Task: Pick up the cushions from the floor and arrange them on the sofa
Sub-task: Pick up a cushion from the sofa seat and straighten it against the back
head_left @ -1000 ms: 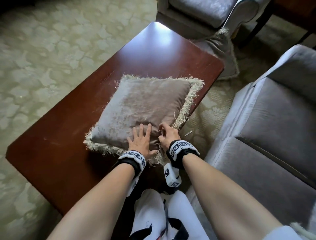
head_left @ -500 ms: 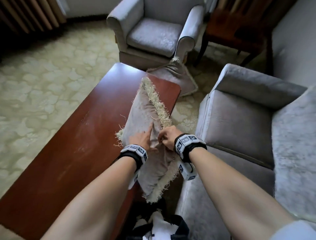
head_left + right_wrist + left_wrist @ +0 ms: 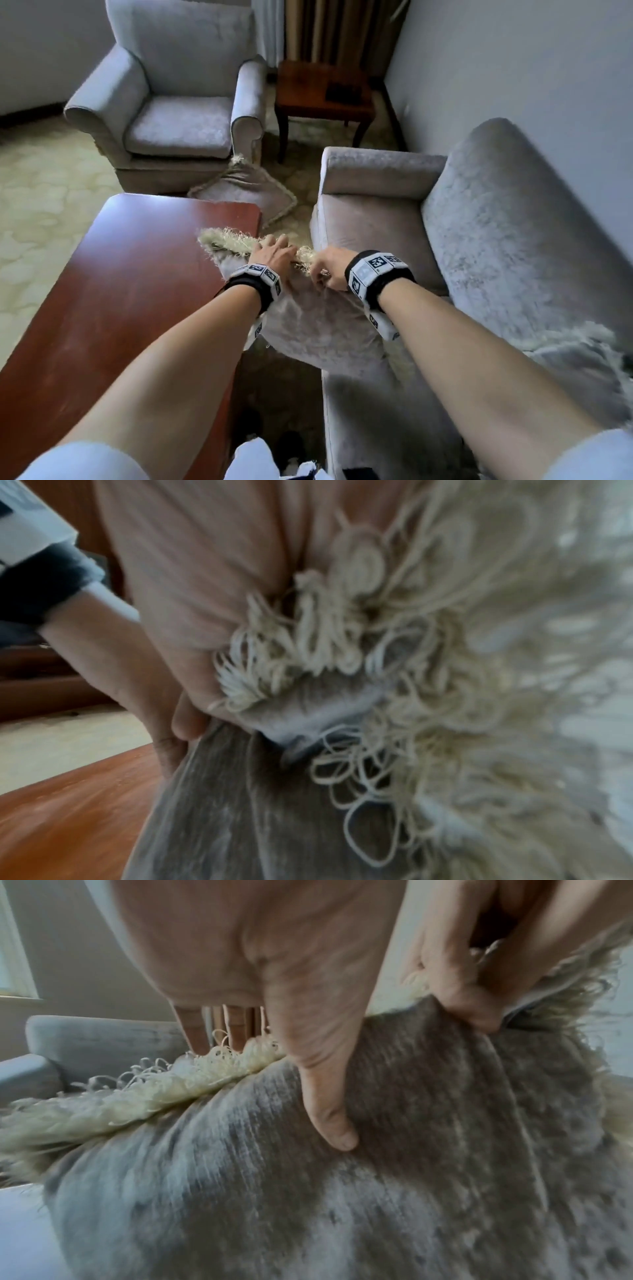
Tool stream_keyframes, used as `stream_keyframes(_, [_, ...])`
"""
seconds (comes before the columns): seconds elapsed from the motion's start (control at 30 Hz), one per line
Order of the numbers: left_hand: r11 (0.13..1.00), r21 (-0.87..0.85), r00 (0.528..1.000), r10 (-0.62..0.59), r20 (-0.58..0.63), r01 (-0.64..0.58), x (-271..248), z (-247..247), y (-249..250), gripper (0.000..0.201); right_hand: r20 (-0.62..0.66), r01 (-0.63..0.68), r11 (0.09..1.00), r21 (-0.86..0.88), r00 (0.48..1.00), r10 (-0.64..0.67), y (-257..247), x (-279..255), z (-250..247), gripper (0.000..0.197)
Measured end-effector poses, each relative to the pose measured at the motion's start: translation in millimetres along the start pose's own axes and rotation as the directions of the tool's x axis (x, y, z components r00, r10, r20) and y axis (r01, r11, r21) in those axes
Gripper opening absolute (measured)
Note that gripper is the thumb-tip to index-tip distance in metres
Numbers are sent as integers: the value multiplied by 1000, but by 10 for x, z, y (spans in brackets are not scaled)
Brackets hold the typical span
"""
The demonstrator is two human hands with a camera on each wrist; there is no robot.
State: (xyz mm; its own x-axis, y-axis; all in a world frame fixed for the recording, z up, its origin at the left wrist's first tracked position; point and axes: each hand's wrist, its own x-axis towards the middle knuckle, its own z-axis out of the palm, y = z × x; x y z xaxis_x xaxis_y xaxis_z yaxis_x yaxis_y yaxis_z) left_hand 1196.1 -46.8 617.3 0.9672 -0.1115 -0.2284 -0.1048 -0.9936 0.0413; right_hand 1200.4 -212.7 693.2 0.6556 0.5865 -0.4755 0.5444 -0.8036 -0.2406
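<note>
A grey velvet cushion point(image 3: 318, 322) with a cream fringe hangs upright in the air between the coffee table and the sofa point(image 3: 387, 219). Both hands hold it by its top edge. My left hand point(image 3: 274, 255) grips the fringed edge, thumb point(image 3: 325, 1118) pressed on the near face of the cushion point(image 3: 308, 1191). My right hand point(image 3: 327, 269) pinches the fabric and fringe point(image 3: 308, 653) just to the right. A second fringed cushion point(image 3: 246, 192) lies on the floor against the armchair. Another fringed cushion point(image 3: 575, 373) rests on the sofa at the right edge.
A long red-brown coffee table point(image 3: 120, 291) stands to the left, close to the sofa. A grey armchair point(image 3: 171, 113) sits at the back left, with a small wooden side table point(image 3: 322, 92) in the corner. Patterned carpet point(image 3: 41, 205) covers the floor.
The cushion has been lifted off the coffee table, turned upright and carried right toward the sofa. My head has tilted up, bringing the armchair and side table into view.
</note>
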Motion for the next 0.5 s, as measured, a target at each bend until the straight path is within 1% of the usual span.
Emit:
stream_keyframes(0.03, [999,9,999,32,12,-32,78,-14,96,51,2,-36,999,7,999,36,77,-90,-29,29])
stream_keyframes(0.07, [998,22,997,65,34,-66,169,-27,200,57,-2,-64,998,13,998,64,168,-180,-62,29])
stream_keyframes(0.13, [988,60,985,138,102,-144,305,-50,428,68,-24,-139,990,18,990,140,322,-366,-104,30])
stream_keyframes(0.2, [969,80,966,222,132,-233,430,-78,687,65,-54,-242,970,3,969,242,452,-588,-138,30])
stream_keyframes(0.27, [950,63,946,294,139,-305,524,-149,944,63,-119,-360,933,23,925,360,629,-767,-138,29])
stream_keyframes(0.33, [927,27,920,367,135,-374,622,-215,1170,66,-191,-453,886,99,865,464,798,-896,-135,30])
stream_keyframes(0.4, [887,20,881,457,123,-462,706,-298,1364,67,-219,-495,851,178,823,524,939,-1021,-110,37])
stream_keyframes(0.47, [840,48,837,533,122,-541,779,-393,1547,62,-232,-530,807,259,777,585,1031,-1158,-42,46])
stream_keyframes(0.5, [814,74,815,566,122,-576,818,-442,1627,59,-243,-551,779,301,745,621,1069,-1226,-14,50])
